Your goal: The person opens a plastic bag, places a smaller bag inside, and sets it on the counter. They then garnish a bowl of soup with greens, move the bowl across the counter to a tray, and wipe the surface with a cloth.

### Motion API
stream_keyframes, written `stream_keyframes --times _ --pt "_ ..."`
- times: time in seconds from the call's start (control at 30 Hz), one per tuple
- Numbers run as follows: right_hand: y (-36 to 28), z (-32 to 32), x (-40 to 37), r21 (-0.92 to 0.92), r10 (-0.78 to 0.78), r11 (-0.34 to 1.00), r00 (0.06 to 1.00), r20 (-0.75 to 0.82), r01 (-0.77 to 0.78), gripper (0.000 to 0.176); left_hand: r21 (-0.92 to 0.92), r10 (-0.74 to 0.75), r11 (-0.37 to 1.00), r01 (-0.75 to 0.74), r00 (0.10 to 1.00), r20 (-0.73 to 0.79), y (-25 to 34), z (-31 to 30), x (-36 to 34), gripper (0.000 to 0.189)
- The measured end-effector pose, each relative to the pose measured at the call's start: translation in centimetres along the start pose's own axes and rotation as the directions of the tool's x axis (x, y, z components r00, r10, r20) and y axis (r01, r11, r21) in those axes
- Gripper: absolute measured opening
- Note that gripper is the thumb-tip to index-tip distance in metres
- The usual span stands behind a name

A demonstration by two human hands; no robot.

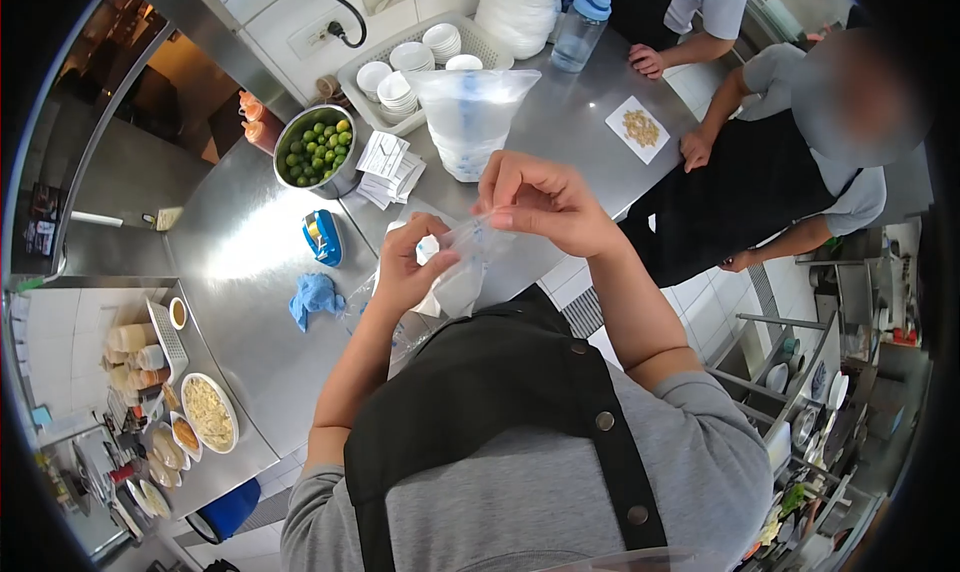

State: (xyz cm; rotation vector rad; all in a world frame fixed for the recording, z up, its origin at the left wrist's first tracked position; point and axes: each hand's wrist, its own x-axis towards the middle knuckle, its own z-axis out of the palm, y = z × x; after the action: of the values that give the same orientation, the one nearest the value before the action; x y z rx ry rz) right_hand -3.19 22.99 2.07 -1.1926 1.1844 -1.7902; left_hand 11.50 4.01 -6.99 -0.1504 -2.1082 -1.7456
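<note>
A clear plastic bag (470,247) with faint blue print hangs between my two hands, close to my apron. My left hand (412,262) pinches one side of it with thumb and forefinger. On the other side, the fingertips of my right hand (545,204) press together on the bag's upper edge. White material shows through the plastic below my hands; its kind I cannot make out. Just beyond my hands stands a stack of clear bags (470,122) with a blue stripe. Several white paper slips (390,167) lie to its left.
On the steel counter (235,302) are a pot of green citrus fruit (318,147), a blue tape dispenser (322,237), a blue cloth (316,300), a basket of white bowls (350,77) and a water bottle (580,34). Two people stand at right near a white paper (622,122) holding small beige pieces.
</note>
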Motion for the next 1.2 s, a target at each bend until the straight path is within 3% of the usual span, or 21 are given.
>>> stream_keyframes --times 0.03,0.13,0.17,0.23,0.27,0.33,0.4,0.43,0.53,0.57,0.63,0.73,0.8,0.83,0.9,0.93,1.0,1.03,1.13,1.2 --pt "0.0 -0.2 -0.2 0.060 0.038 0.998 0.999 -0.009 -0.038 0.011 -0.043 0.031 0.999 -0.032 0.999 -0.008 -0.1 0.0 0.3 0.014" --pt "0.6 -0.9 -0.6 0.043 0.228 0.973 0.972 -0.063 -0.225 0.011 -0.481 -0.416 0.829 0.286 0.890 -0.187 2.3 -0.5 1.0 0.019" --pt "1.2 -1.1 -0.4 -0.065 0.228 0.970 0.970 -0.082 -0.234 0.010 -0.744 -0.035 0.668 -0.019 0.998 -0.057 0.7 -1.4 2.5 0.027" --pt "2.6 -1.7 0.3 -0.274 0.221 0.930 0.968 -0.118 -0.246 0.009 -0.724 -0.080 0.689 0.019 0.996 -0.051 1.4 -2.0 3.8 0.029" --pt "2.9 -2.1 0.7 -0.334 0.136 0.926 0.980 -0.142 -0.177 0.009 -0.713 -0.101 0.700 0.036 0.994 -0.049 2.0 -2.3 4.4 0.031" --pt "3.0 -3.2 1.4 -0.452 -0.043 0.891 0.983 -0.180 -0.044 0.008 -0.464 -0.148 0.876 0.130 0.989 -0.003 3.6 -3.6 6.4 0.023" --pt "1.4 -4.7 2.1 -0.391 -0.014 0.914 0.954 -0.299 -0.109 0.007 -0.216 -0.204 0.955 0.202 0.979 0.013 3.8 -4.4 8.8 0.019" --pt "0.7 -5.3 2.6 -0.359 0.004 0.923 0.934 -0.357 -0.141 0.007 -0.156 -0.169 0.974 0.166 0.986 -0.007 3.8 -4.3 9.8 0.014" --pt "0.7 -5.8 4.5 -0.422 -0.185 0.906 0.864 -0.469 -0.035 0.008 0.025 -0.078 0.997 0.079 0.996 -0.052 3.6 -4.2 13.0 0.011" --pt "1.0 -5.7 5.1 -0.479 -0.203 0.872 0.815 -0.543 -0.102 0.009 -0.030 -0.061 0.998 0.057 0.989 -0.132 3.4 -3.6 14.1 0.011" --pt "2.1 -5.4 6.1 -0.563 -0.256 0.788 0.698 -0.669 -0.251 0.011 0.114 -0.041 0.991 0.073 0.966 -0.257 2.5 -2.4 15.9 0.010" --pt "3.7 -6.5 7.0 -0.544 -0.205 0.767 0.674 -0.710 -0.340 0.012 0.285 -0.017 0.952 0.108 0.953 -0.303 -0.9 -2.3 17.8 0.015" --pt "4.4 -7.4 7.3 -0.340 -0.012 0.856 0.644 -0.765 -0.388 0.007 0.392 -0.050 0.905 0.163 0.958 -0.282 -2.1 -2.7 18.4 0.018" --pt "4.9 -7.7 7.3 -0.229 0.090 0.882 0.624 -0.776 -0.412 0.006 0.230 -0.233 0.929 0.290 0.941 -0.245 -2.3 -3.0 18.5 0.018" --pt "6.8 -8.2 7.0 -0.066 0.212 0.921 0.634 -0.744 -0.385 0.005 -0.084 -0.547 0.837 0.541 0.833 -0.086 -2.5 -3.7 18.7 0.020" --pt "7.4 -8.4 7.2 0.012 0.265 0.929 0.645 -0.717 -0.369 0.005 -0.181 -0.585 0.804 0.567 0.808 -0.069 -2.8 -3.8 18.7 0.020" --pt "8.0 -7.5 7.4 0.129 0.290 0.942 0.557 -0.778 -0.310 0.008 -0.368 -0.648 0.715 0.595 0.761 -0.027 -4.5 -3.8 18.6 0.022" --pt "8.1 -6.9 7.7 0.185 0.308 0.943 0.513 -0.802 -0.276 0.011 -0.290 -0.631 0.761 0.581 0.766 -0.122 -7.4 -3.4 18.5 0.017" --pt "10.7 -8.7 7.0 0.074 0.386 0.841 0.498 -0.776 -0.535 0.026 -0.184 -0.666 0.743 0.644 0.739 -0.101 -9.8 -2.2 16.4 0.017" --pt "11.2 -9.6 6.9 0.018 0.350 0.843 0.524 -0.776 -0.537 0.023 -0.061 -0.546 0.835 0.547 0.806 -0.229 -10.1 -1.8 15.8 0.029"
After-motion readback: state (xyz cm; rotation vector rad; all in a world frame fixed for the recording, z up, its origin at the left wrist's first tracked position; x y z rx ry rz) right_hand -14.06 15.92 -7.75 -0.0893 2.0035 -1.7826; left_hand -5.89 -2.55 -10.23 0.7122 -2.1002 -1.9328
